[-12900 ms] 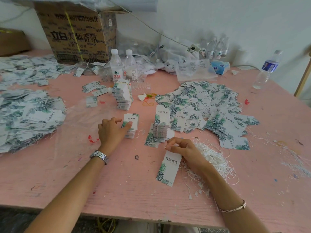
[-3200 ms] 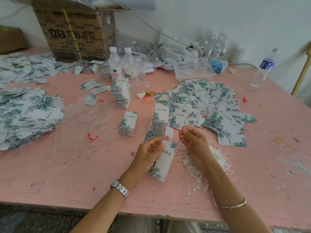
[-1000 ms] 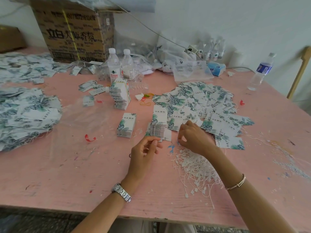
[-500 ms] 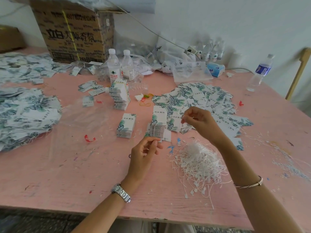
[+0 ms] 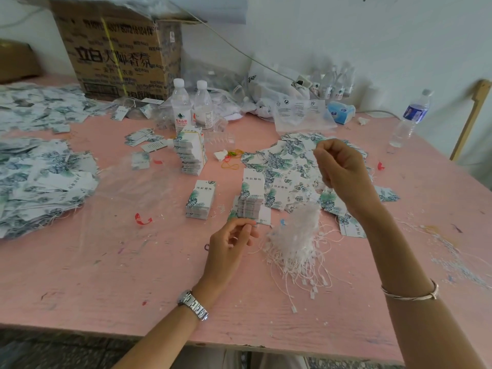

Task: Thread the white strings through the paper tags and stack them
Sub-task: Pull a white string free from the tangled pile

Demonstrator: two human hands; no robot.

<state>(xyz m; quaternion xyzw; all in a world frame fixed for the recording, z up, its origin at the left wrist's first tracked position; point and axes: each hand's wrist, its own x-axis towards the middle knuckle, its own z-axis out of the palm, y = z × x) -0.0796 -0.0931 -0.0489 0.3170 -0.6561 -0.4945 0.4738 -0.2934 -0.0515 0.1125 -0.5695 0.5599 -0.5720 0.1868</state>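
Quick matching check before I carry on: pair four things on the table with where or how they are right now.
1. right hand
2. left hand
3. white strings
4. blue-labelled bottle

a. upright at the table's far right
b. raised, pulling a string up
c. low, holding no tag
d. heaped between the forearms

Pairs: 1-b, 2-c, 3-d, 4-a

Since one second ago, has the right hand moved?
Yes. The right hand rose from the strings and now hangs above the loose tags.
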